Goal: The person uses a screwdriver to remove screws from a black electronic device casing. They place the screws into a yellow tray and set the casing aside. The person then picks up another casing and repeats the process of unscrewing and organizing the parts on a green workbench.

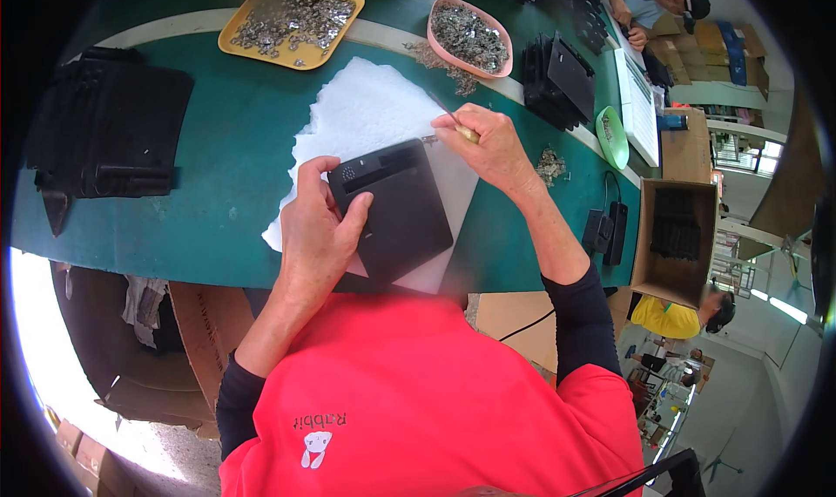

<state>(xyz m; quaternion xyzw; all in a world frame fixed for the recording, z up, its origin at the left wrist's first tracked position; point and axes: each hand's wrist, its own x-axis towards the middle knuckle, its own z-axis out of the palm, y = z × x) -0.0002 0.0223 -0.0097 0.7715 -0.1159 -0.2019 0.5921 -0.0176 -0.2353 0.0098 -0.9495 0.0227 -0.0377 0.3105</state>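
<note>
The left hand (318, 218) gripped a flat black rectangular plastic casing (405, 223) along its left side, the thumb lying on the upper face and the other fingers reaching round the far left corner. The casing sat tilted askew in front of the person's chest, over a smooth pale flat sheet (455, 188) and a ragged-edged white foam sheet (366, 96), with a long recessed slot and a cluster of small round holes near its far end. The right hand (496, 153) was closed around a slim tool with a yellowish handle (470, 135), its thin shaft pointing up and to the left; the fingertips were just beside the casing's far right corner, where a small metallic piece (428, 139) showed, too small to make out clearly. Beneath everything spread a dark green tabletop (235, 236). Beyond the foam stood a shallow yellow plastic tray (227, 37) of shiny metal parts and, to its right, a pink oval plastic bowl (509, 61) heaped with small metal pieces, more of them strewn beside it. A stack of black plastic cases (562, 79) stood right of that bowl, near a light green oval bowl (616, 153), while layered black panels (122, 122) lay at the far left.
</note>
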